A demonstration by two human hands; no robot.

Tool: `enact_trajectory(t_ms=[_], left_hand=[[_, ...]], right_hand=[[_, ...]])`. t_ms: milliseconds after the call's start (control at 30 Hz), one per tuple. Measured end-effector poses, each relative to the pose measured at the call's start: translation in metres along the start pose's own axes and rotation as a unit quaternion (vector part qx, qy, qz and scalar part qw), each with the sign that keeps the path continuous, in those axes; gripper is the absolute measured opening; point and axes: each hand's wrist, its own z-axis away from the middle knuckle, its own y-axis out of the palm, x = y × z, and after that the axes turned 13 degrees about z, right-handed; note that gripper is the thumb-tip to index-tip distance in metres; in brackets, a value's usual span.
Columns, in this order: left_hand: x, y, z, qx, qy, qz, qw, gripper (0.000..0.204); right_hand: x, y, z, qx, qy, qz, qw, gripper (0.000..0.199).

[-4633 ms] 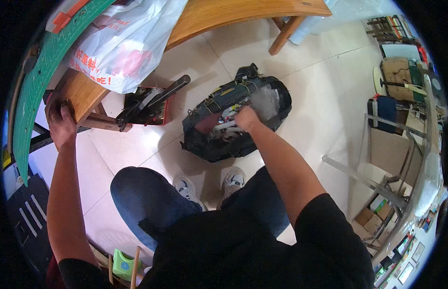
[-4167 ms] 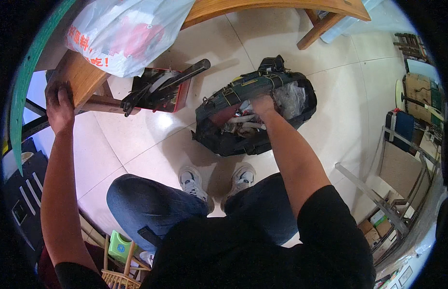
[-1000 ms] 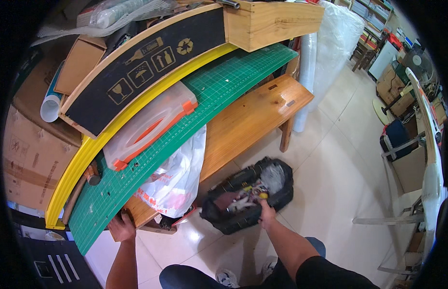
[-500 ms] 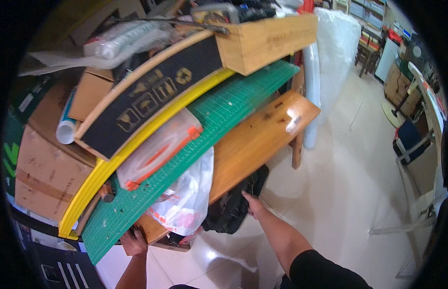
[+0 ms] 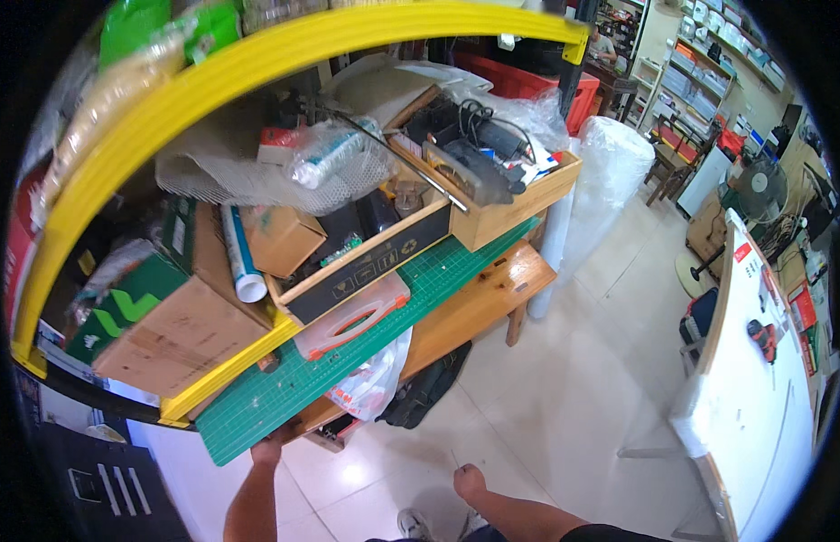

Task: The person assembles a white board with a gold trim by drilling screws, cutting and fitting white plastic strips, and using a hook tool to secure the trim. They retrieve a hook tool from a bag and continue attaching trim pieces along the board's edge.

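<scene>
The green cutting mat (image 5: pixel 366 339) lies along the wooden tabletop (image 5: pixel 479 303), its long axis running from seven o'clock up to two o'clock. The left hand (image 5: pixel 266 449) touches the mat's lower corner; its fingers are hidden beneath. The right hand (image 5: pixel 470 480) hangs free above the tiled floor (image 5: pixel 574 397), fingers curled closed, holding nothing.

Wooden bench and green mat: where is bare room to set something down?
Bare: the wooden bench's right end and the green mat's strip near the left hand. Crowded: the wooden crate and cardboard boxes.
</scene>
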Motion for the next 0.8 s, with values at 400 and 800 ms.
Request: enact_trajectory(t_ms=[400,800], left_hand=[[-0.082,-0.209,0.349,0.585,0.019,0.063,0.808,0.035],[-0.361,-0.180,0.119,0.537,0.093,0.011,0.838,0.033]], right_hand=[[0.025,-0.281,0.278,0.127,-0.218,0.203,0.946,0.035],[0.022,-0.404,0.330,-0.120,-0.028,-0.147,0.981,0.028]])
